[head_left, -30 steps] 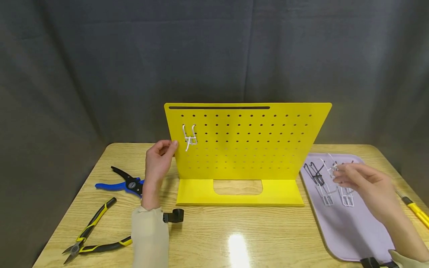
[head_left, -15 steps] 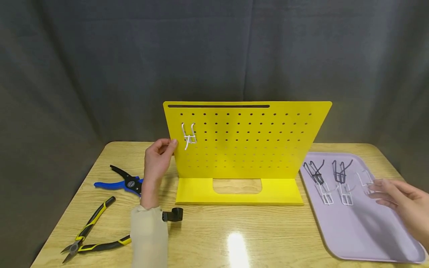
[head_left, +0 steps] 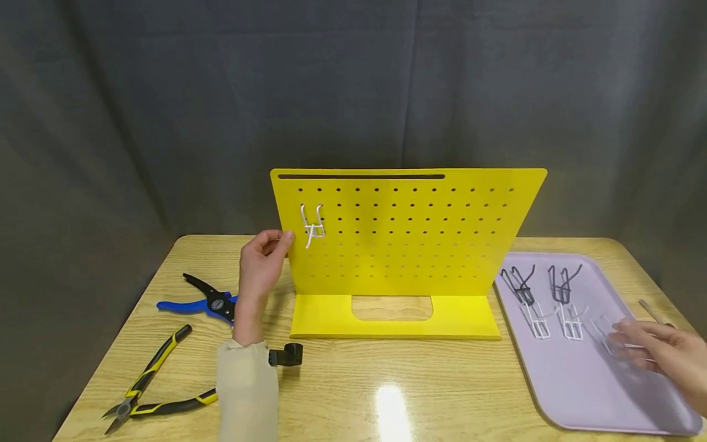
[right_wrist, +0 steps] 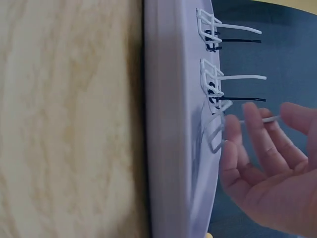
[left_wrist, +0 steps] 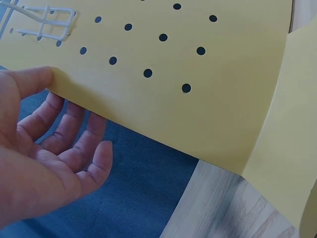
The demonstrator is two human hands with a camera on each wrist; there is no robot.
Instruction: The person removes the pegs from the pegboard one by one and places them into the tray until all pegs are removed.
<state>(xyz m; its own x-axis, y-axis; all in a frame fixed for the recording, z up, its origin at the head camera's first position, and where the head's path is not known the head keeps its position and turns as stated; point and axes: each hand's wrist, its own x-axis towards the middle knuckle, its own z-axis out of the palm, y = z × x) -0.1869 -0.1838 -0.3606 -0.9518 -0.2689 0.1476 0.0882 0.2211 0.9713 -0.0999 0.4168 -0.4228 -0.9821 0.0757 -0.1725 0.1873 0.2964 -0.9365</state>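
My left hand (head_left: 264, 261) pinches the left edge of the yellow pegboard (head_left: 397, 264), thumb in front and fingers behind. In the left wrist view the thumb (left_wrist: 37, 80) lies on the board's face. A white pegboard hook (head_left: 313, 228) hangs in holes near the board's upper left. Over the lilac tray (head_left: 580, 393), my right hand (head_left: 663, 356) pinches another white hook (right_wrist: 214, 140) by its prong. This hook is blurred in the head view, low over the tray and tilted.
Two black hooks (head_left: 561, 287) and two white hooks (head_left: 571, 325) lie at the tray's left and middle. Blue-handled pliers (head_left: 212, 304) and yellow-black cutters (head_left: 151, 374) lie on the table at left. A thin metal shaft (head_left: 654, 312) shows right of the tray. Dark cloth hangs behind.
My right hand has moved right and down from over the other hooks, carrying the white hook to the tray's right side. The left hand keeps its hold on the board.
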